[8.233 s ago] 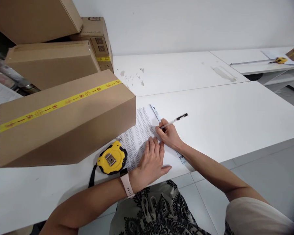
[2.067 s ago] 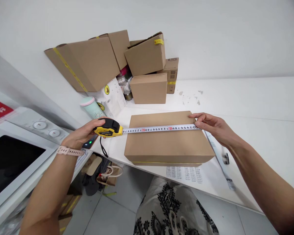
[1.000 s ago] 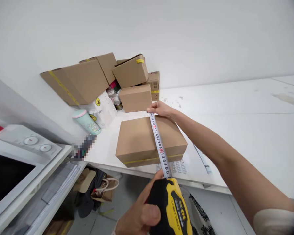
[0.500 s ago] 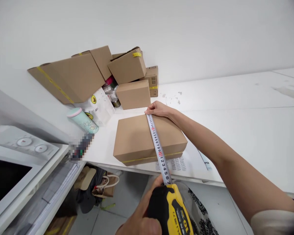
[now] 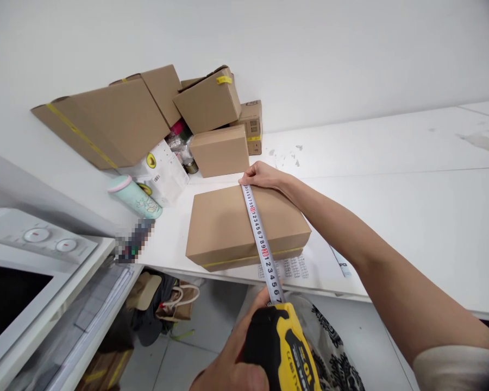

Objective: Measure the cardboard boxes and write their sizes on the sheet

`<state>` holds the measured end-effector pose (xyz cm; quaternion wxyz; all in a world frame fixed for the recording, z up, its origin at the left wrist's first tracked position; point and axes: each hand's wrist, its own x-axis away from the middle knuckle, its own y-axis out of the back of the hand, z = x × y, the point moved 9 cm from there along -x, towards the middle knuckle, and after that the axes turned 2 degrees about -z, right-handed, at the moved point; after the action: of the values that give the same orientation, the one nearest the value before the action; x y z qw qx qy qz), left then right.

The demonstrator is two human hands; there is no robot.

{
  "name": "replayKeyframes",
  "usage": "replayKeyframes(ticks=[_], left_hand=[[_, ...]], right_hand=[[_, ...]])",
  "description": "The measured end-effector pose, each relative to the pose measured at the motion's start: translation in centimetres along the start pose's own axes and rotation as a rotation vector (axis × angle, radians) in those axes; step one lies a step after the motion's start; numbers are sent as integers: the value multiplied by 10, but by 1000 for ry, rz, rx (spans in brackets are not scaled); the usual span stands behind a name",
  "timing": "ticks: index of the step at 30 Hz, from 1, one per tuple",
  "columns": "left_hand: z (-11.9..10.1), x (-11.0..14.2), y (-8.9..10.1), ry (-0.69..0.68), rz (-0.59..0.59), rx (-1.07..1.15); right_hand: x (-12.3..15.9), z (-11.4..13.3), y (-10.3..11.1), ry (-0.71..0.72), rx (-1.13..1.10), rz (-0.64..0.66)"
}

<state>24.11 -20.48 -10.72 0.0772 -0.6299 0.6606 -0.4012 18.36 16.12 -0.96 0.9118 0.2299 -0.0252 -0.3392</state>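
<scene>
A closed brown cardboard box (image 5: 224, 222) with yellow tape along its front side lies near the table's front edge. Across its top runs the silver blade of a tape measure (image 5: 258, 231), pulled out from the far edge toward me. My right hand (image 5: 261, 175) pinches the blade's end at the box's far edge. Below the table's edge, my left hand (image 5: 236, 355) is wrapped round the yellow and black tape measure case (image 5: 287, 353). Printed sheets (image 5: 295, 267) show partly under the box.
Several cardboard boxes (image 5: 220, 152) stand at the back left against the wall. Nearer are a white avocado-print package (image 5: 163, 174), a mint tumbler (image 5: 134, 196) and a blurred dark item (image 5: 136, 241). A microwave (image 5: 36, 255) stands at left. Bags (image 5: 179, 298) sit below.
The view has shifted slightly, so the scene sits a little higher and further left. Both hands keep their hold, and the tape still lies across the box.
</scene>
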Motion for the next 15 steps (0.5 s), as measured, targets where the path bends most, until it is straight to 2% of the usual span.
replayKeyframes(ticks=[4, 5, 7, 9, 11, 13, 15], left_hand=[[-9, -2, 2, -37, -27, -38], [-13, -2, 2, -40, -51, -50], [-24, 3, 4, -61, -111, -71], [-42, 14, 10, -136, -194, -61], [-62, 29, 26, -256, -314, -31], [-77, 42, 50, -345, -432, -10], [-88, 48, 77, -441, -513, -15]], right_hand=[[-1, 6, 2, 23, 6, -9], [1, 11, 9, 55, -17, -48], [13, 23, 36, 136, -103, -219], [43, 25, 72, 180, -199, -470], [89, 14, 97, 148, -234, -672], [140, -9, 103, 45, -236, -795], [184, -37, 89, -93, -241, -795]])
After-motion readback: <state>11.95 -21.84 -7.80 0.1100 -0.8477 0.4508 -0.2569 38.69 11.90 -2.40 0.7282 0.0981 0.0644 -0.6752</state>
